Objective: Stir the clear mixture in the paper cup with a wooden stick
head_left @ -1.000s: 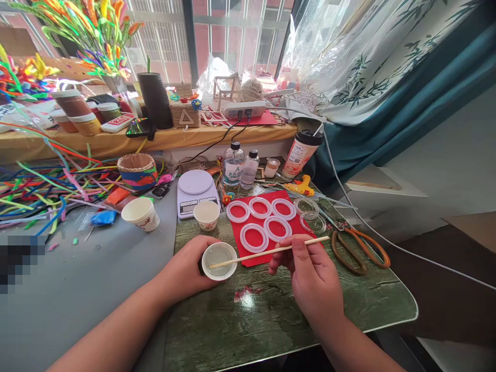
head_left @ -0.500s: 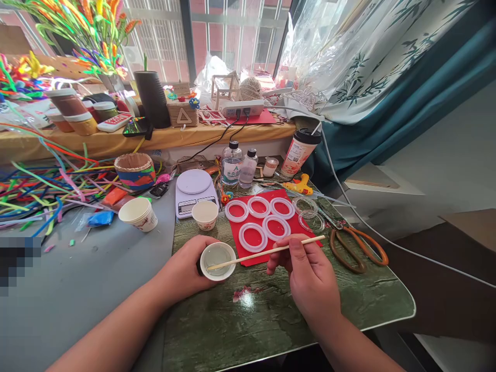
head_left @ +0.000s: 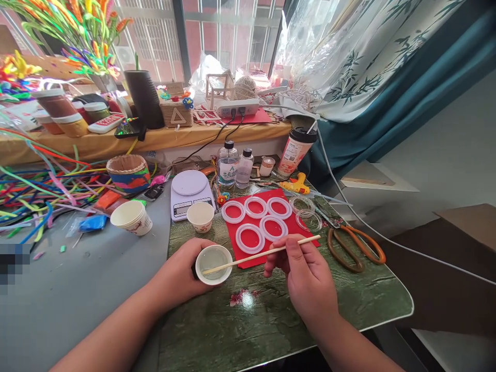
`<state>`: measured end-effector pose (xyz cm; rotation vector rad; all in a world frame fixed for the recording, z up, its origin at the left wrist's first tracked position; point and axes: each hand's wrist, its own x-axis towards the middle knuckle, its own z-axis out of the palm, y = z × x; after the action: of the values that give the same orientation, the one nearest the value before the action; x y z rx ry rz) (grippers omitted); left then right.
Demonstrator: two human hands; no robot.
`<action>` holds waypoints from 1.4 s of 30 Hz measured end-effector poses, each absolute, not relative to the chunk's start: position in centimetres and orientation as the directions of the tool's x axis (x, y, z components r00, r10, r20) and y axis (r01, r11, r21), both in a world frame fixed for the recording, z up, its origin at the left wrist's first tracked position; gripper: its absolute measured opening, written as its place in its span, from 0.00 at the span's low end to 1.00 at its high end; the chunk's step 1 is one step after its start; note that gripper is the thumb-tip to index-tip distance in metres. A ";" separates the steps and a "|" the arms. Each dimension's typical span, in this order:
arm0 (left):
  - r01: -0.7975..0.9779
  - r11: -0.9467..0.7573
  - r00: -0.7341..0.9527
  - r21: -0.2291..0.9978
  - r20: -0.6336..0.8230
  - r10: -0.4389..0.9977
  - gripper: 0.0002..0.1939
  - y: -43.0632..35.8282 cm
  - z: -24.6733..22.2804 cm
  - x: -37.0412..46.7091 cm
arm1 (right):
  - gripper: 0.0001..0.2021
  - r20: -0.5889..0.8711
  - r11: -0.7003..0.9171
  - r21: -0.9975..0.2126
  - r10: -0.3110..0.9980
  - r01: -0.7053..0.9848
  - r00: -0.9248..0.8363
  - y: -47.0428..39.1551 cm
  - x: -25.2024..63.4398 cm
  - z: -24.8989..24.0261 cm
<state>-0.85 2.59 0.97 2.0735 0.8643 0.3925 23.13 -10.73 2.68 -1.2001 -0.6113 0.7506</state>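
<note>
My left hand (head_left: 189,269) is wrapped round a paper cup (head_left: 229,254) that holds a clear liquid. Between the thumb and fingers of my right hand (head_left: 306,268) is a thin wooden stick (head_left: 259,254), its far tip dipped in that liquid. Beyond the hands lies a red sheet (head_left: 250,261) bearing several translucent ring moulds (head_left: 250,227). Another paper cup (head_left: 200,217) stands in front of a lilac kitchen scale (head_left: 189,182). Two clear bottles with black caps, the larger one labelled (head_left: 227,168), are behind the sheet.
Scissors (head_left: 351,253) with orange-brown handles lie at the right, by clear bangles (head_left: 304,209). A yellow glue gun (head_left: 296,184) and a drink cup (head_left: 294,152) stand farther back. Stacked paper cups (head_left: 132,217) and many pipe cleaners (head_left: 50,181) are on the left.
The view has shifted slightly, so most things appear a little farther left. The stick's tip has moved a little within the cup; both hands keep their hold.
</note>
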 end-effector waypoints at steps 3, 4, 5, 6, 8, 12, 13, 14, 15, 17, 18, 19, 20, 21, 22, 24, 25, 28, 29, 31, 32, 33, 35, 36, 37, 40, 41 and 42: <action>0.437 -0.416 0.716 0.797 -0.029 0.697 0.26 2.6 0.9 -0.9 | 0.25 0.019 0.184 -0.961 0.787 -0.206 0.617 -10.7 23.2 2.6; 0.437 -0.417 0.718 0.797 -0.029 0.696 0.26 2.7 0.8 -0.9 | 0.25 0.016 0.188 -0.958 0.787 -0.215 0.617 -10.7 23.2 2.6; 0.436 -0.419 0.719 0.797 -0.028 0.695 0.26 2.7 0.8 -0.9 | 0.25 0.012 0.192 -0.955 0.787 -0.226 0.617 -10.6 23.3 2.5; 0.435 -0.419 0.719 0.797 -0.028 0.694 0.26 2.7 0.8 -0.9 | 0.25 0.008 0.196 -0.951 0.788 -0.238 0.616 -10.6 23.3 2.4; 0.434 -0.417 0.719 0.798 -0.029 0.694 0.26 2.6 0.8 -0.9 | 0.24 0.001 0.202 -0.945 0.790 -0.258 0.613 -10.5 23.4 2.3; 0.435 -0.409 0.721 0.802 -0.039 0.692 0.26 2.6 0.9 -1.0 | 0.23 0.017 0.228 -0.936 0.792 -0.270 0.610 -10.4 23.3 2.1; 0.437 -0.408 0.721 0.802 -0.041 0.692 0.26 2.6 0.9 -1.0 | 0.22 0.025 0.238 -0.933 0.790 -0.269 0.612 -10.4 23.3 2.2; 0.438 -0.408 0.720 0.801 -0.041 0.692 0.27 2.6 0.9 -1.0 | 0.22 0.035 0.250 -0.931 0.787 -0.267 0.616 -10.4 23.3 2.2; 0.438 -0.408 0.721 0.801 -0.041 0.692 0.27 2.6 0.9 -0.9 | 0.21 0.047 0.264 -0.928 0.783 -0.262 0.620 -10.5 23.3 2.3; 0.436 -0.410 0.723 0.801 -0.041 0.689 0.26 2.7 0.9 -0.8 | 0.20 0.079 0.289 -0.925 0.780 -0.246 0.621 -10.5 23.3 2.5; 0.433 -0.410 0.725 0.803 -0.040 0.688 0.26 2.7 1.0 -0.8 | 0.20 0.094 0.297 -0.925 0.780 -0.235 0.618 -10.6 23.3 2.6; 0.431 -0.409 0.725 0.804 -0.039 0.687 0.26 2.7 1.0 -0.7 | 0.20 0.107 0.303 -0.927 0.779 -0.222 0.618 -10.6 23.3 2.6; 0.431 -0.407 0.724 0.805 -0.038 0.689 0.26 2.7 1.0 -0.7 | 0.20 0.117 0.305 -0.929 0.778 -0.208 0.617 -10.6 23.3 2.7; 0.432 -0.406 0.722 0.806 -0.038 0.691 0.26 2.7 1.1 -0.7 | 0.20 0.123 0.304 -0.932 0.777 -0.197 0.617 -10.6 23.3 2.7; 0.433 -0.405 0.720 0.805 -0.039 0.693 0.25 2.6 1.1 -0.7 | 0.20 0.127 0.302 -0.935 0.776 -0.187 0.618 -10.6 23.3 2.7; 0.436 -0.407 0.719 0.802 -0.039 0.694 0.26 2.6 1.2 -0.8 | 0.20 0.128 0.296 -0.938 0.777 -0.178 0.616 -10.5 23.3 2.7; 0.437 -0.410 0.720 0.801 -0.038 0.693 0.26 2.6 1.2 -0.8 | 0.20 0.127 0.293 -0.939 0.780 -0.179 0.612 -10.5 23.3 2.7; 0.433 -0.420 0.719 0.798 -0.026 0.694 0.26 2.7 1.1 -0.8 | 0.20 0.128 0.295 -0.937 0.786 -0.185 0.605 -10.4 23.1 2.7; 0.433 -0.422 0.717 0.797 -0.021 0.696 0.26 2.7 1.1 -0.8 | 0.20 0.133 0.299 -0.936 0.786 -0.184 0.604 -10.4 23.1 2.7; 0.432 -0.425 0.714 0.795 -0.014 0.700 0.26 2.7 1.0 -0.7 | 0.19 0.146 0.310 -0.934 0.783 -0.175 0.605 -10.4 23.1 2.7; 0.432 -0.425 0.713 0.795 -0.013 0.701 0.26 2.7 0.9 -0.7 | 0.19 0.153 0.314 -0.934 0.781 -0.169 0.606 -10.4 23.1 2.7; 0.432 -0.424 0.712 0.796 -0.013 0.702 0.27 2.7 0.9 -0.8 | 0.19 0.158 0.316 -0.935 0.778 -0.162 0.608 -10.4 23.1 2.7; 0.432 -0.420 0.713 0.798 -0.017 0.701 0.27 2.7 0.8 -0.8 | 0.18 0.165 0.319 -0.936 0.772 -0.150 0.613 -10.4 23.2 2.7; 0.430 -0.419 0.716 0.800 -0.020 0.698 0.27 2.7 0.8 -0.9 | 0.18 0.165 0.318 -0.936 0.771 -0.148 0.615 -10.4 23.2 2.7; 0.428 -0.418 0.719 0.801 -0.022 0.694 0.27 2.7 0.8 -0.9 | 0.19 0.161 0.315 -0.937 0.772 -0.149 0.614 -10.4 23.2 2.8; 0.427 -0.419 0.727 0.801 -0.028 0.686 0.27 2.7 0.8 -1.0 | 0.21 0.133 0.285 -0.945 0.784 -0.162 0.606 -10.4 23.2 2.9; 0.428 -0.420 0.727 0.800 -0.029 0.686 0.27 2.7 0.8 -1.0 | 0.21 0.124 0.275 -0.947 0.787 -0.164 0.605 -10.4 23.2 2.9; 0.430 -0.421 0.728 0.798 -0.031 0.685 0.27 2.7 0.9 -0.9 | 0.21 0.117 0.268 -0.949 0.787 -0.165 0.605 -10.4 23.2 2.9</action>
<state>-0.92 2.68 0.87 2.0784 0.8433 0.3806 23.19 -10.38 2.93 -1.1226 -0.6685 0.7109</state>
